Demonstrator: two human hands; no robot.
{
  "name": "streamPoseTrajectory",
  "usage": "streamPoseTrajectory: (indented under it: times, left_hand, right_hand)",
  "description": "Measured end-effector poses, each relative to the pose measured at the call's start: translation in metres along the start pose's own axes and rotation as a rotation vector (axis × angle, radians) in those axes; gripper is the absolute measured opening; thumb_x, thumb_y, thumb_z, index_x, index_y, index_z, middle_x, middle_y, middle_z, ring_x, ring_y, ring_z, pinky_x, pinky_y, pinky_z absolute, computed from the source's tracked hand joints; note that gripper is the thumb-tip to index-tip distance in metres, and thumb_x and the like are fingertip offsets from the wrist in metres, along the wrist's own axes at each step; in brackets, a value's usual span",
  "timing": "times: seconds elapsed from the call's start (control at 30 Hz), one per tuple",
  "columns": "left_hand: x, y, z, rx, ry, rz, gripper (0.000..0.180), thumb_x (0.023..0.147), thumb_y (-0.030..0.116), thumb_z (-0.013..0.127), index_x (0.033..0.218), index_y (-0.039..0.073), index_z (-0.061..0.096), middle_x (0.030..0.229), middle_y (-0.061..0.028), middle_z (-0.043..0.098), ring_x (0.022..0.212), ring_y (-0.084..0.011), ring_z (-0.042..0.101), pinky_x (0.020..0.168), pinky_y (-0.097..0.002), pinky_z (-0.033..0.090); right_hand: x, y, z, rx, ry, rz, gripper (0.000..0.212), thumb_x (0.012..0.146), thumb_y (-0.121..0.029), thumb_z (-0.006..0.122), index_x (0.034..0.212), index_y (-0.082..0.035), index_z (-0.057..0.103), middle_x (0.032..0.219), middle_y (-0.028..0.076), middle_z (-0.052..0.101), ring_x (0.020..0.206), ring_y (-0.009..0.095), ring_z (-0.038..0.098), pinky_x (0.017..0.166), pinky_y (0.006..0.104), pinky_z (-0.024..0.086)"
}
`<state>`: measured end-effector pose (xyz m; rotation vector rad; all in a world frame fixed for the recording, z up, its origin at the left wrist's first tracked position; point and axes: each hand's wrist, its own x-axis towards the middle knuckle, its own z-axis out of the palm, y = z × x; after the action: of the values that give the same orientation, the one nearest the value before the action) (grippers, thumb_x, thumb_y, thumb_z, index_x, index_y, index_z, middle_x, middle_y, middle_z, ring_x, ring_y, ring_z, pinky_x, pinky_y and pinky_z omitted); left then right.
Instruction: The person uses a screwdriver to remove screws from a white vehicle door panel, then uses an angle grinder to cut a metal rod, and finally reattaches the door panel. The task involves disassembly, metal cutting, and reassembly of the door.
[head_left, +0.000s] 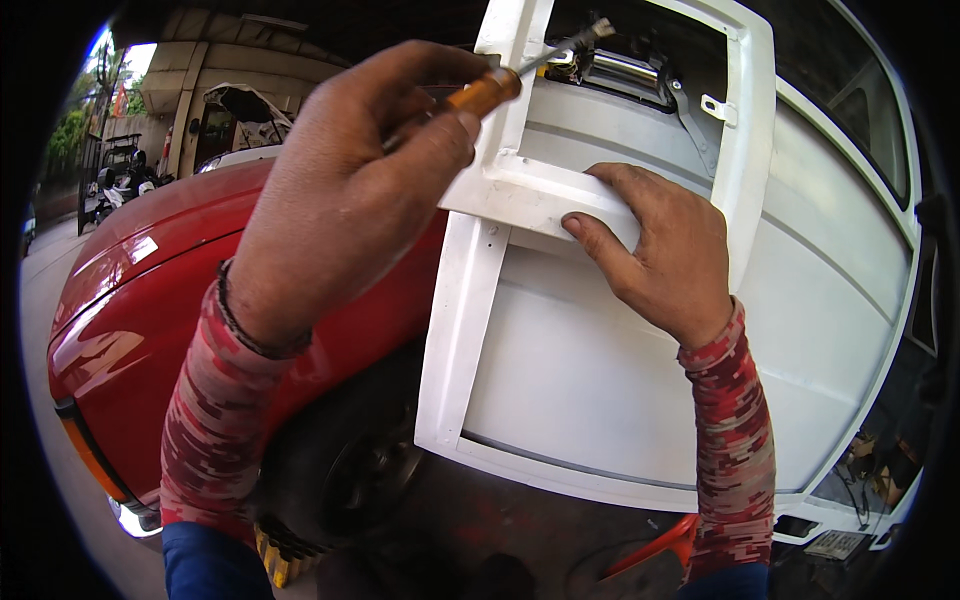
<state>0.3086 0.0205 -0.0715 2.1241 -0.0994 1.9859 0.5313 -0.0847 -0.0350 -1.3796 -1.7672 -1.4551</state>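
My left hand (340, 190) is raised and closed around the orange handle of a screwdriver (485, 93). The tool's thin metal shaft points up and to the right, with a small pale bit at its tip. My right hand (665, 250) grips the crossbar of a white metal frame (530, 200), thumb on the near face and fingers over the upper edge. Through the frame's upper opening shows a metal cylinder mechanism (625, 75) with a grey arm (692, 130). Behind the frame, a large white panel (590, 350) fills the lower opening.
A red car (170, 270) with a dark wheel (350, 470) stands close on the left. A yellow-and-black striped block (285, 555) lies by the wheel. An orange-red object (655, 548) is on the floor below the frame. White vehicle bodywork (830, 300) extends right.
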Motion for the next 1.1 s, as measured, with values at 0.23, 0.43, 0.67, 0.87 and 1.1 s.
streamPoseTrajectory:
  times: [0.23, 0.43, 0.67, 0.87, 1.1]
  left_hand:
    - [0.015, 0.013, 0.008, 0.168, -0.022, 0.065, 0.041, 0.093, 0.013, 0.057, 0.131, -0.003, 0.062, 0.085, -0.0039, 0.064, 0.062, -0.0087, 0.051, 0.056, -0.0251, 0.043]
    - [0.056, 0.049, 0.001, 0.376, -0.123, -0.02, 0.034, 0.092, 0.021, 0.062, 0.114, -0.004, 0.07, 0.086, -0.0176, 0.072, 0.074, -0.0247, 0.068, 0.073, -0.0345, 0.055]
    - [0.098, 0.042, 0.021, 0.706, -0.014, 0.001, 0.033, 0.09, 0.023, 0.059, 0.096, -0.005, 0.074, 0.082, -0.0295, 0.07, 0.084, -0.042, 0.072, 0.08, -0.0476, 0.057]
    - [0.115, 0.04, 0.035, 0.638, -0.03, -0.107, 0.03, 0.089, 0.021, 0.059, 0.096, -0.003, 0.075, 0.077, -0.0253, 0.071, 0.072, -0.0345, 0.074, 0.071, -0.0431, 0.059]
    - [0.127, 0.038, 0.038, 0.668, -0.01, -0.048, 0.032, 0.084, 0.023, 0.062, 0.098, -0.003, 0.075, 0.085, -0.0274, 0.072, 0.081, -0.0381, 0.074, 0.075, -0.0441, 0.059]
  right_hand:
    - [0.004, -0.011, 0.004, -0.068, -0.014, 0.098, 0.047, 0.089, -0.047, 0.071, 0.107, -0.004, 0.077, 0.091, 0.015, 0.076, 0.075, 0.029, 0.073, 0.072, 0.0375, 0.058]
    - [0.005, -0.023, -0.002, -0.06, -0.032, 0.159, 0.046, 0.089, -0.046, 0.07, 0.108, -0.005, 0.077, 0.094, 0.015, 0.077, 0.077, 0.029, 0.074, 0.075, 0.0387, 0.058]
    - [0.001, -0.019, 0.016, -0.083, 0.161, 0.075, 0.037, 0.085, -0.04, 0.072, 0.094, -0.004, 0.078, 0.077, 0.013, 0.073, 0.07, 0.029, 0.071, 0.069, 0.0391, 0.056]
    - [-0.001, -0.013, 0.014, -0.049, 0.083, 0.124, 0.042, 0.086, -0.042, 0.071, 0.103, -0.004, 0.078, 0.09, 0.015, 0.076, 0.076, 0.03, 0.073, 0.074, 0.039, 0.057]
    - [-0.002, -0.012, 0.015, -0.03, 0.141, 0.093, 0.041, 0.085, -0.041, 0.073, 0.102, -0.003, 0.078, 0.091, 0.015, 0.076, 0.076, 0.03, 0.073, 0.075, 0.0385, 0.057]
